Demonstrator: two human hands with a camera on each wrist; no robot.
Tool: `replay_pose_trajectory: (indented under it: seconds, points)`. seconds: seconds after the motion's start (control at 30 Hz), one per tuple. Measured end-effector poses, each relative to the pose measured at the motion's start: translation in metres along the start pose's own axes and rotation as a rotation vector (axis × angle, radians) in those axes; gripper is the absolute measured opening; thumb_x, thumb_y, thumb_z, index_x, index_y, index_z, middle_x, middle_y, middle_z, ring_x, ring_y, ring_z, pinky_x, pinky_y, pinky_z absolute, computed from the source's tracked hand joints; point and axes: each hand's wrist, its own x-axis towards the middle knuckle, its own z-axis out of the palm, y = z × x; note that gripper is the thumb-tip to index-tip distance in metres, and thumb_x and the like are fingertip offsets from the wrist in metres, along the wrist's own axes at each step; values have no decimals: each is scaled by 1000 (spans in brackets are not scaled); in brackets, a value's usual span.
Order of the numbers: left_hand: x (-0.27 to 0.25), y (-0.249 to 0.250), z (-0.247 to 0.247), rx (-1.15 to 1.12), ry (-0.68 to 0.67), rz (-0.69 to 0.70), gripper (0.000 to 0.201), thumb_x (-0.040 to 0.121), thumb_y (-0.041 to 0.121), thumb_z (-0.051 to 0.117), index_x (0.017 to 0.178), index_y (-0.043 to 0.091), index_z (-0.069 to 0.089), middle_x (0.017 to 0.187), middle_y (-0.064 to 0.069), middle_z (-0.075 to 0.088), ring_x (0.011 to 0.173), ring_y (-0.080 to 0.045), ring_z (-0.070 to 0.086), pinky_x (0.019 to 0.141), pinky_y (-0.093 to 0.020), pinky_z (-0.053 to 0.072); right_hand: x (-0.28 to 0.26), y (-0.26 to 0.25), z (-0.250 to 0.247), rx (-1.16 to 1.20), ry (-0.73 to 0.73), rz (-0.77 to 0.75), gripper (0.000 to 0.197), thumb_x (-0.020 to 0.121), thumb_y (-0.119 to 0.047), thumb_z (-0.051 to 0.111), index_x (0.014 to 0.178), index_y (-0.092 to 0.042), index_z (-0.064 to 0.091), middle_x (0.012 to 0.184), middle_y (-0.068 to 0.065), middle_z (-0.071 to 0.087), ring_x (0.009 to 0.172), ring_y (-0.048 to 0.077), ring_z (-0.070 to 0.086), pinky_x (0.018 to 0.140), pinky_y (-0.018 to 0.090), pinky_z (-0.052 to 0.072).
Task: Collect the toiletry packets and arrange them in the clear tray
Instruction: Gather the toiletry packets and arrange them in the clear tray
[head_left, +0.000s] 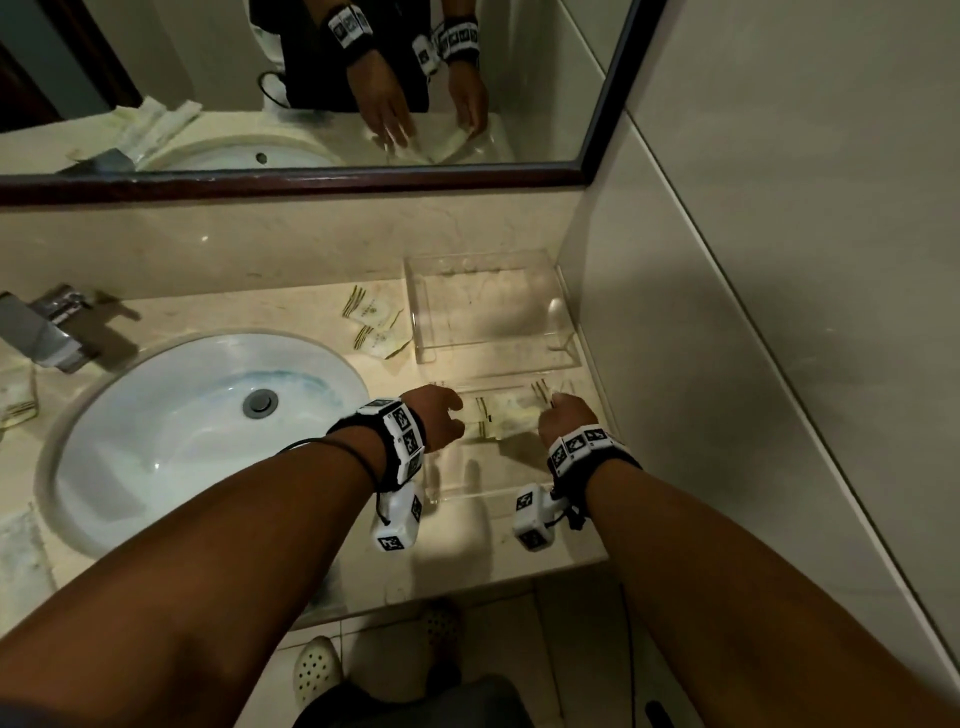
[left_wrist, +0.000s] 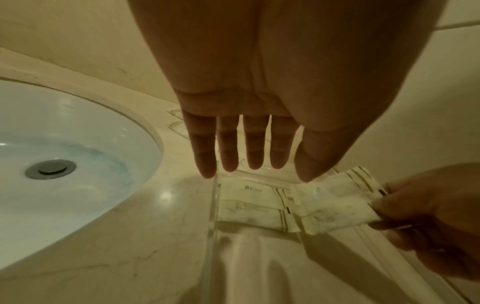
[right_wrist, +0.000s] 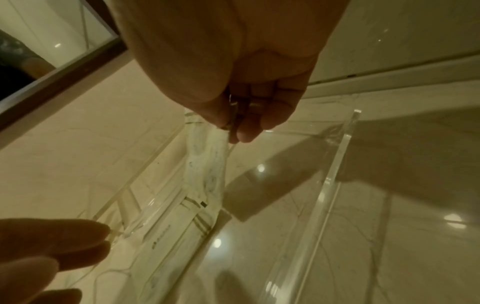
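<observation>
A clear tray (head_left: 483, 496) (left_wrist: 213, 205) (right_wrist: 335, 164) sits on the counter to the right of the sink. Pale striped toiletry packets (head_left: 485, 415) (left_wrist: 249, 205) lie flat at its far left end. My right hand (head_left: 566, 415) (left_wrist: 428, 216) (right_wrist: 233, 127) pinches one more packet (left_wrist: 337, 201) (right_wrist: 205, 164) by its right end, low over the tray beside the flat ones. My left hand (head_left: 441, 415) (left_wrist: 255, 160) hovers with straight fingers over the tray's far left corner and holds nothing. Several loose packets (head_left: 374, 322) lie on the counter behind.
A second clear tray (head_left: 415, 312) stands against the back wall in the corner. The white sink (head_left: 197, 431) and a chrome faucet (head_left: 41, 327) are to the left. More packets (head_left: 18, 405) lie at the far left. A tiled wall (head_left: 753, 312) bounds the right side.
</observation>
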Motion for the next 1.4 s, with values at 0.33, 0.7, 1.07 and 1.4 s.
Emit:
replay_pose_trajectory:
  seconds: [0.33, 0.7, 1.07, 1.4]
  points:
    - [21, 17, 8, 39, -134, 10, 50, 93, 39, 59, 139, 21, 52, 146, -4, 47, 132, -23, 46, 108, -30, 36, 20, -2, 2, 23, -38, 66, 39, 99, -12, 48, 136, -2, 53, 137, 20, 55, 125, 33, 54, 86, 26, 40]
    - [25, 15, 15, 44, -230, -20, 54, 92, 39, 61, 141, 19, 50, 147, -5, 47, 134, -24, 45, 111, -33, 36, 7, -2, 18, -168, -49, 95, 92, 90, -32, 60, 159, -17, 2, 149, 14, 44, 129, 32, 52, 105, 44, 46]
    - [25, 17, 18, 70, -242, -13, 56, 95, 40, 56, 145, 17, 44, 151, -5, 41, 137, -24, 41, 113, -34, 32, -13, 5, 40, -622, -43, -337, 57, 89, -33, 56, 144, -30, 40, 163, 7, 12, 142, 32, 27, 108, 47, 38]
    - [15, 5, 13, -38, -136, -52, 52, 90, 39, 63, 137, 20, 54, 143, -3, 50, 130, -22, 48, 109, -30, 38, -9, 3, 39, -567, -136, -290, 65, 86, -37, 57, 146, -34, 35, 161, 6, 20, 143, 30, 29, 111, 49, 37]
